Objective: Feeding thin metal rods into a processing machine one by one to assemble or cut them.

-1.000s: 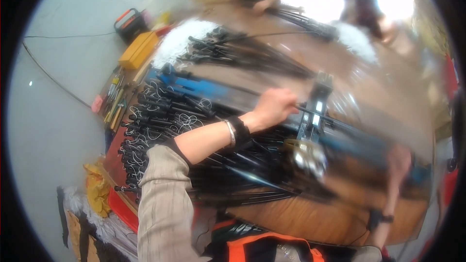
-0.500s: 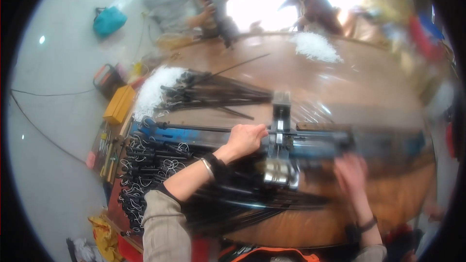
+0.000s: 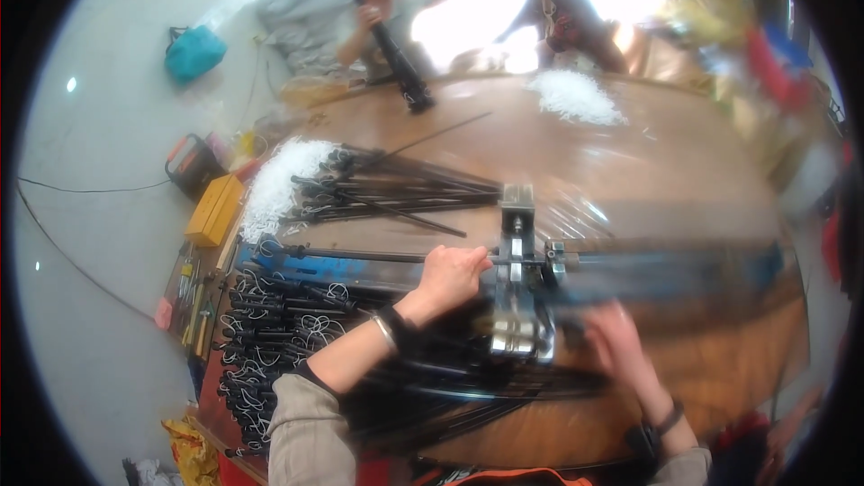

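A thin black rod (image 3: 364,255) lies crosswise over a blue strip and runs into a metal clamping fixture (image 3: 517,216). Just left of the fixture, my left hand (image 3: 452,272) is closed round the rod, fingertips near the metal. My right hand (image 3: 616,340) is smeared by motion to the right of the fixture's lower part. A dark, blurred shape lies by its fingertips; I cannot make out whether they grip it. Below my left forearm is a large bundle of black rods (image 3: 270,324) with white cord loops at their left ends.
More black rods (image 3: 414,189) lie beyond the fixture, beside a heap of small white pieces (image 3: 283,184). A second white heap (image 3: 576,97) is at the table's far side. Left stand a yellow box (image 3: 214,209) and hand tools. Two people sit across, one holding a black bundle (image 3: 400,63).
My right hand has moved left and slightly down, closer to the fixture. A dark part on the rod's line right of the fixture has moved left against it. My left hand stays on the rod.
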A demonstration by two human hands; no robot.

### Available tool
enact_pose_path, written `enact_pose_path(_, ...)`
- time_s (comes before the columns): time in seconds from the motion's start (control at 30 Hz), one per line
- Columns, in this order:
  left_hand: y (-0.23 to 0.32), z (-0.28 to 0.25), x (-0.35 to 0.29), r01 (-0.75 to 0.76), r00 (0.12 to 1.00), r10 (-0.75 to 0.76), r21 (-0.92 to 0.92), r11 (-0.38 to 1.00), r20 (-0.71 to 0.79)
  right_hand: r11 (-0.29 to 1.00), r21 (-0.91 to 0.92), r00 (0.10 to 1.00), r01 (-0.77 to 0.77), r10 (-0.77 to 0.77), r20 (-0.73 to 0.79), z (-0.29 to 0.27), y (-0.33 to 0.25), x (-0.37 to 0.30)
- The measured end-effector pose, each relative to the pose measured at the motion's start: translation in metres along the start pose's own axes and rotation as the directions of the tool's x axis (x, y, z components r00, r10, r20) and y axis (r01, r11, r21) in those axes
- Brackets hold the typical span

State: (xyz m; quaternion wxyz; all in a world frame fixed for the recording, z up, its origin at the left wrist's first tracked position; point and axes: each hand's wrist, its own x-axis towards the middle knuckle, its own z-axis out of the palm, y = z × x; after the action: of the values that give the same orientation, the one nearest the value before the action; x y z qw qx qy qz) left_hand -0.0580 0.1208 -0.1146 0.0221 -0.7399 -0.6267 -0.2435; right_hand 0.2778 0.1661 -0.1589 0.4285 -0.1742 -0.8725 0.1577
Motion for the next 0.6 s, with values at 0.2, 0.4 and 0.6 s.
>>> enact_pose_path(0.2,-0.012,0.012,0.005,-0.219,0.973,0.227,0.137,0.966,-0.048,0.973,-0.001,0.967,-0.229,0.228,0.113,-0.007,0.003,0.013)
enact_pose_path(0.4,-0.071,-0.029,0.001,-0.253,0.949,0.306,0.388,0.886,-0.081,0.946,-0.318,0.861,0.058,0.114,0.495,-0.027,-0.077,-0.058)
enact_pose_path(0.6,0.03,-0.03,-0.099,-0.198,0.976,0.216,0.368,0.908,-0.008,0.933,-0.359,0.92,-0.017,0.155,0.36,0.011,-0.068,-0.106)
